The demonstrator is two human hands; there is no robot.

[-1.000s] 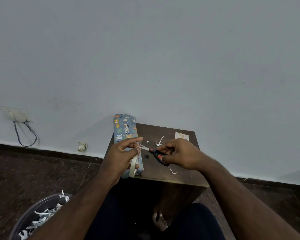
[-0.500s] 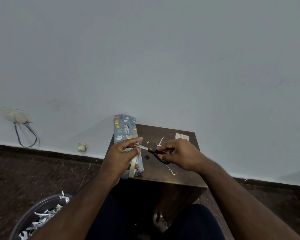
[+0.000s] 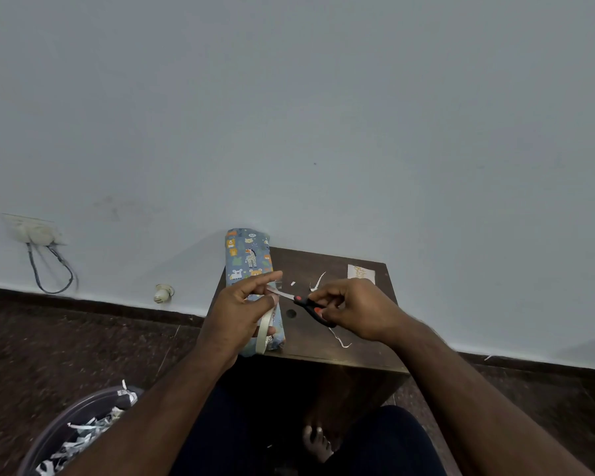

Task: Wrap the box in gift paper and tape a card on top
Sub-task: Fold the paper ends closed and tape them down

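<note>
Scissors point(image 3: 311, 305) gripped in right hand point(image 3: 358, 309), left hand point(image 3: 241, 310) pinching tape point(image 3: 264, 329) over wrapped box point(image 3: 249, 259) on dark worktop point(image 3: 364, 352) against grey wall point(image 3: 323, 115)

Grey bin point(image 3: 54, 429) lower left, holding shredded paper point(image 3: 79, 441). Wall socket point(image 3: 31, 230) with looped cable point(image 3: 54, 273). Paper scraps point(image 3: 318, 281) on dark wooden desk point(image 3: 323, 262).

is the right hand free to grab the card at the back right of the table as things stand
Probably not yet: the right hand grips the scissors, cutting tape held by the left hand. The card lies uncovered just beyond it, so the path looks free once the scissors are down.
</note>
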